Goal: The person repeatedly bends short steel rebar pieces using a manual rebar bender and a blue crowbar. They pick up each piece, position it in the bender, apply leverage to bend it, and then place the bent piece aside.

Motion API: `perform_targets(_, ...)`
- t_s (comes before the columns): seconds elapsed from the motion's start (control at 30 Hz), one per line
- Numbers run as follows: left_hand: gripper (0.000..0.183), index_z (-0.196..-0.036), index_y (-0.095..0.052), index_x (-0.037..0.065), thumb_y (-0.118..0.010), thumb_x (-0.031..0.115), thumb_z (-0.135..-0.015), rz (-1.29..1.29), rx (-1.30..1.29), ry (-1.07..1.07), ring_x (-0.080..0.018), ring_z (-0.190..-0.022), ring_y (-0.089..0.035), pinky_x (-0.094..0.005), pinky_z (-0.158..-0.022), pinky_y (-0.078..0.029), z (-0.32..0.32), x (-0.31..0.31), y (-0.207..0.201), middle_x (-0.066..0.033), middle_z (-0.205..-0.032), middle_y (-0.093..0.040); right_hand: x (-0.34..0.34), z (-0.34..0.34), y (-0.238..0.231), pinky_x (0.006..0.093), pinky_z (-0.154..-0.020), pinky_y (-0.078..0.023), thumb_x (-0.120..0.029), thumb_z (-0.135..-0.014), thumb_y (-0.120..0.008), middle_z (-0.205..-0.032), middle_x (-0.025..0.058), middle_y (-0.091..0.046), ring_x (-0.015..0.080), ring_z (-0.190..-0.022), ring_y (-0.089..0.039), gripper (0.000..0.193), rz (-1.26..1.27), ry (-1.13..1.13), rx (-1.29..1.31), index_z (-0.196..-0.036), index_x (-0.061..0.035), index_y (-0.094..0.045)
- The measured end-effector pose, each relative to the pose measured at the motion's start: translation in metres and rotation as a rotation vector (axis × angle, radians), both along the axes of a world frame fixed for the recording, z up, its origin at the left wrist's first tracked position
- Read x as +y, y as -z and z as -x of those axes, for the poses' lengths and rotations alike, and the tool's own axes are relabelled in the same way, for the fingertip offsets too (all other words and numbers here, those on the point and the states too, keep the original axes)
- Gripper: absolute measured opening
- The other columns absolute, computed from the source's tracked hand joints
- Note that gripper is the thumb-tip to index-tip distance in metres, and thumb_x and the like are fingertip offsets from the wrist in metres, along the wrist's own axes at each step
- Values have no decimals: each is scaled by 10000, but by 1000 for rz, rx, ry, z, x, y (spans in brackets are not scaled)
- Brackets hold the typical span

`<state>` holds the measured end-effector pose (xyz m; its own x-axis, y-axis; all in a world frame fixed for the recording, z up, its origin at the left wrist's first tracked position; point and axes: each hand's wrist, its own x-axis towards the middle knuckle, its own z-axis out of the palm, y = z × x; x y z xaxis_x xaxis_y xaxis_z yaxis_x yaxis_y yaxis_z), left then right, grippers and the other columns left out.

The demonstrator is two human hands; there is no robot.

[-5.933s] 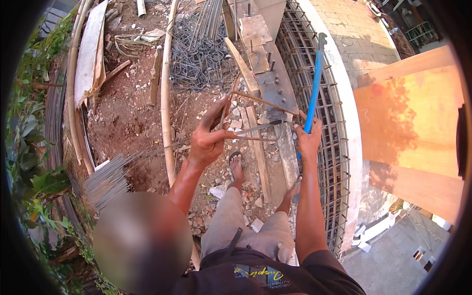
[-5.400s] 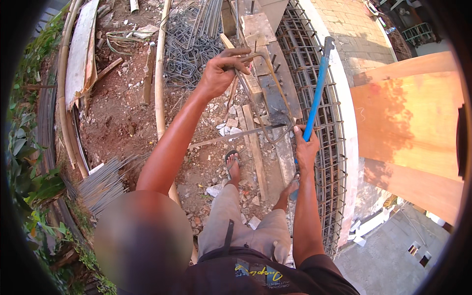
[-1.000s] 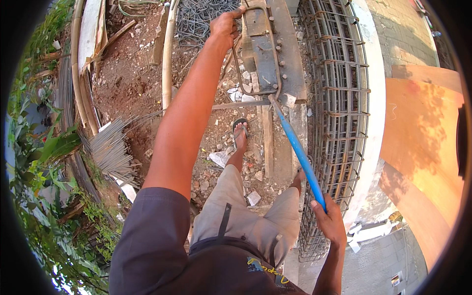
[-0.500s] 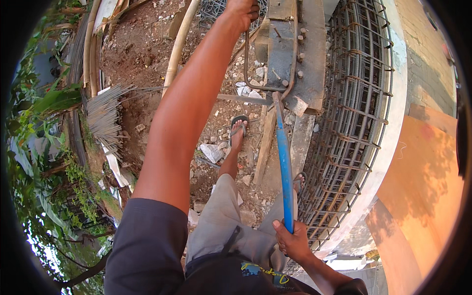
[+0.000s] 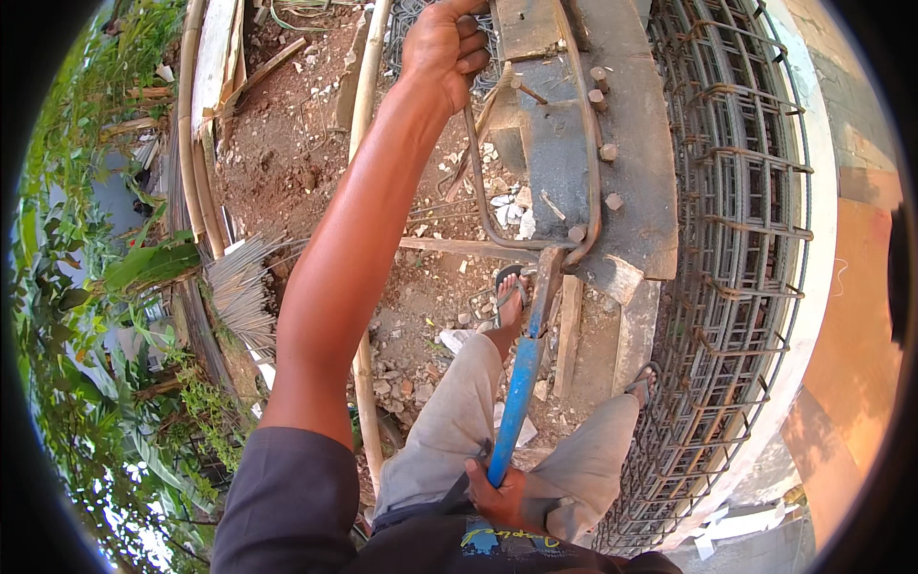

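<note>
My left hand (image 5: 445, 55) is at the top, its fingers curled round the left side of a bent steel bar (image 5: 599, 196). That bar makes a narrow loop with rounded corners over a wooden bending bench (image 5: 645, 220), faced partly with a dark metal plate (image 5: 559, 153). Several short metal pegs (image 5: 609, 151) stand up from the bench, along the bar's right side. Low in the view, my right hand (image 5: 497, 496) grips the end of a blue bending lever (image 5: 521, 383). The lever's bare metal head (image 5: 549, 266) meets the loop's lower right corner.
A long rebar cage (image 5: 736, 220) lies along the right, beside a pale wall edge (image 5: 813, 249). Thin rods (image 5: 242, 292) are bundled at left, near bamboo poles (image 5: 368, 86). Broken stones and rubble (image 5: 411, 373) cover the soil around my sandalled feet.
The view has shifted, with the bench now lower and further right. My right hand and the lever's handle end have swung left, tilting the lever the other way. My left hand still holds the bar.
</note>
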<state>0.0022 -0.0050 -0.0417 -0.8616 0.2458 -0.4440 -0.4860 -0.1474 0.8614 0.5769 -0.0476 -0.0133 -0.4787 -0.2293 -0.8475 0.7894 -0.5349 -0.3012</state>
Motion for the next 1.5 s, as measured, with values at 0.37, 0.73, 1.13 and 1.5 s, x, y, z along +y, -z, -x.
perform_targets(0.37, 253, -874, -599, 159, -768, 278, -1018, 42, 47, -25, -44, -414, -231, -248, -346, -177, -15, 19, -15, 110, -570, -319, -206, 152, 45, 275, -418, -335, -101, -1030, -740, -583, -39, -520, 51, -454, -471, 404, -125, 748, 81, -723, -131, -479)
perform_targets(0.73, 254, -1035, -662, 105, -701, 351, -1084, -277, 10, 145, -57, -578, -327, -256, -542, -305, -72, -35, -170, 85, -680, -363, 18, -20, -41, 339, -567, -411, -155, -937, -788, -628, -5, -525, 84, -609, -473, 285, -1142, 220, 75, -758, 5, -634)
perform_targets(1.13, 268, -995, -794, 61, -806, 328, -1021, 106, 161, -338, -19, -657, -412, -251, -574, -307, -229, -254, -261, 99, -743, -561, 20, -46, -99, 352, -383, -402, -234, -955, -765, -535, 9, -470, 149, -390, -483, 337, -929, 385, -213, -746, -88, -546)
perform_targets(1.5, 812, -1468, -586, -25, -788, 568, -951, 828, -128, -631, -261, -1175, -749, -458, -854, -544, 91, -422, -177, -236, -1480, -629, -4, 28, -125, 345, -380, -412, -305, -955, -803, -542, 21, -507, 160, -403, -518, 406, -892, 212, -32, -732, -91, -539)
